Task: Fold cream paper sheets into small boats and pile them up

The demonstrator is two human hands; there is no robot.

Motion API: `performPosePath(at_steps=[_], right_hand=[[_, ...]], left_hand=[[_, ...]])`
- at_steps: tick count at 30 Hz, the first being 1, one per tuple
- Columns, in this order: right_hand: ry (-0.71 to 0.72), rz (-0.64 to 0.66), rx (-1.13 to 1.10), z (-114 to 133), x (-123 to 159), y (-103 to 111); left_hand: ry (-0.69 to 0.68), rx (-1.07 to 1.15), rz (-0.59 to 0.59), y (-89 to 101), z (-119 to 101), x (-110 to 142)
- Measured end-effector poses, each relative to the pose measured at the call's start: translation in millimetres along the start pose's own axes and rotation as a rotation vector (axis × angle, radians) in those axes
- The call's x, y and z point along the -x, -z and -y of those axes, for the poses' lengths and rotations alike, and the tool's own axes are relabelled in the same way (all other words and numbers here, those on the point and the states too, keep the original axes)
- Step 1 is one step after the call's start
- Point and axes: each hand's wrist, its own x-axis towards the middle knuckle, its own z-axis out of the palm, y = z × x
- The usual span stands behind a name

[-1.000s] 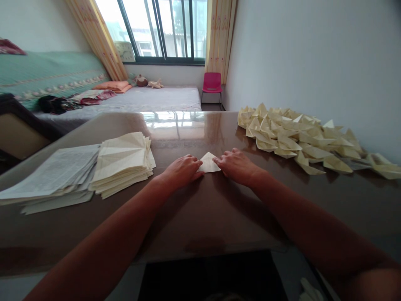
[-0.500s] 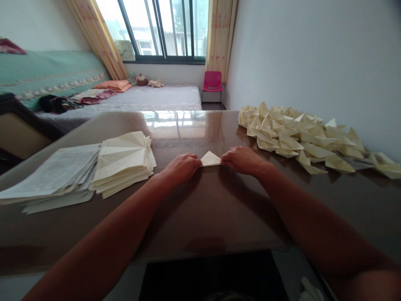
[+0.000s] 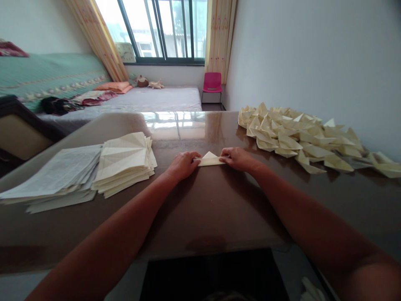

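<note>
At the table [image 3: 213,217], left hand [image 3: 184,164] and right hand [image 3: 237,159] pinch folded paper [image 3: 211,161], long axis crosswise, peak toward window [image 3: 175,35].

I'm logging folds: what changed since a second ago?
The small cream folded paper now shows a band along its near edge, its peak poking above. Left hand and right hand spread slightly apart, still holding it. The cream folded-paper heap, cream sheet stack and white sheet stack stayed.

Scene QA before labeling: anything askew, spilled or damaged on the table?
Mildly askew: the whitish sheets at left lie fanned, edges out of line; the cream stack beside them is uneven. I see no spill or damage; the folded paper held by left hand and right hand looks intact.
</note>
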Motion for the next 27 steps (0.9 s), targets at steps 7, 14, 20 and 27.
performPosePath(at_steps=[7,14,20,27], right_hand=[[-0.043,0.000,0.012,3.5,-1.0,-0.7],[-0.019,-0.003,0.059,5.9,0.7,-1.3],[-0.011,-0.015,0.119,3.8,-0.7,-6.0],[0.009,-0.103,0.216,13.4,10.4,-2.1]], left_hand=[[-0.002,-0.081,-0.014,-2.9,-4.2,-0.1],[-0.085,-0.164,-0.041,-7.8,-8.4,6.9],[-0.401,-0.300,-0.055,-9.6,-18.0,11.9],[-0.430,-0.418,0.064,-6.0,-27.5,16.6]])
